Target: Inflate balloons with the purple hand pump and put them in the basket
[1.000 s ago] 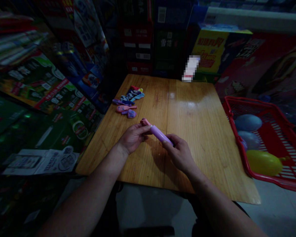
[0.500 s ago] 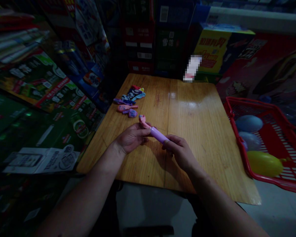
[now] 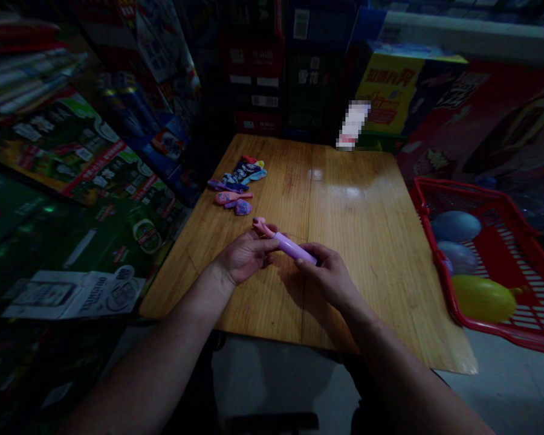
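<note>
Your left hand pinches pink balloon | right hand grips lilac pump | balloon limp, on pump tip

light: dim | wooden table | stacked cartons left and behind | red basket right | grey floor

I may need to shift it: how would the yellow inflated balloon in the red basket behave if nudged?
The yellow inflated balloon looks rounded and air-filled, so probably very light and apt to roll or drift. The red plastic basket has raised walls, which would likely contain it.
</note>
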`<state>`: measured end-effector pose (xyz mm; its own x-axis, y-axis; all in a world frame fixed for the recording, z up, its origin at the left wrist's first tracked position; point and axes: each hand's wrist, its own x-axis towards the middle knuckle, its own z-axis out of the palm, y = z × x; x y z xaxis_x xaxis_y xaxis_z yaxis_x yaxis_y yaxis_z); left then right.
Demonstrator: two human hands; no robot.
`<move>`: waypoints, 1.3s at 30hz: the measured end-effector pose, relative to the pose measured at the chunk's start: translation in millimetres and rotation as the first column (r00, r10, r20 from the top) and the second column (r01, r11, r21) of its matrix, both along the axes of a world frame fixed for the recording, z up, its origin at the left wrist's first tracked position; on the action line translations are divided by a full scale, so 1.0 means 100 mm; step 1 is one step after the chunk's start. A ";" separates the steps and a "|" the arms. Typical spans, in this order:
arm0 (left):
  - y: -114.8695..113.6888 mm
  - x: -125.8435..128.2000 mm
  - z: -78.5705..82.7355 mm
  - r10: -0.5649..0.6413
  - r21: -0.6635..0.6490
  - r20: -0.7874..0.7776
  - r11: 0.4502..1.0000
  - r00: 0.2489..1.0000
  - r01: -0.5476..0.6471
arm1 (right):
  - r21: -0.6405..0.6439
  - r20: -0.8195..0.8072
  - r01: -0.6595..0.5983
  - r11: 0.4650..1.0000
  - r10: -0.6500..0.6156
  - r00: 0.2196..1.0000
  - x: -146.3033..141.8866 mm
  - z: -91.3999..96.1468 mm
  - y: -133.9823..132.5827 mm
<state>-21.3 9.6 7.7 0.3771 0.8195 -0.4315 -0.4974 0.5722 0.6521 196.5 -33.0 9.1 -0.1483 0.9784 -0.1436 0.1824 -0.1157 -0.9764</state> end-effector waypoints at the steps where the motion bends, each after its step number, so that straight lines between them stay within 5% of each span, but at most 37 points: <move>1: -0.01 0.01 0.00 -0.001 -0.007 0.011 1.000 1.000 0.001 | 0.030 0.019 -0.004 1.000 0.004 1.000 0.00 -0.01 0.01; 7: -0.03 0.05 -0.01 0.064 0.044 0.091 0.997 0.994 -0.068 | 0.045 0.035 0.008 0.999 -0.010 0.999 -0.01 -0.09 0.04; 25: 0.00 -0.03 -0.03 -0.025 0.036 0.240 0.999 0.971 0.017 | 0.018 -0.081 0.046 0.999 -0.045 0.996 -0.02 -0.09 0.03; 34: 0.00 0.01 -0.04 -0.048 0.111 0.127 0.993 0.991 0.034 | 0.024 -0.129 0.033 0.999 -0.029 0.991 0.02 -0.09 0.08; 39: 0.02 0.08 -0.06 0.069 0.090 0.098 0.993 0.993 -0.078 | -0.042 -0.157 0.048 0.998 -0.054 0.986 0.02 -0.10 0.12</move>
<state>-13.6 11.2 1.3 0.3498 0.8817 -0.3168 -0.5979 0.4704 0.6490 199.0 -20.6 -1.2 -0.1218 0.9797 -0.1592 0.0195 -0.1580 -0.9872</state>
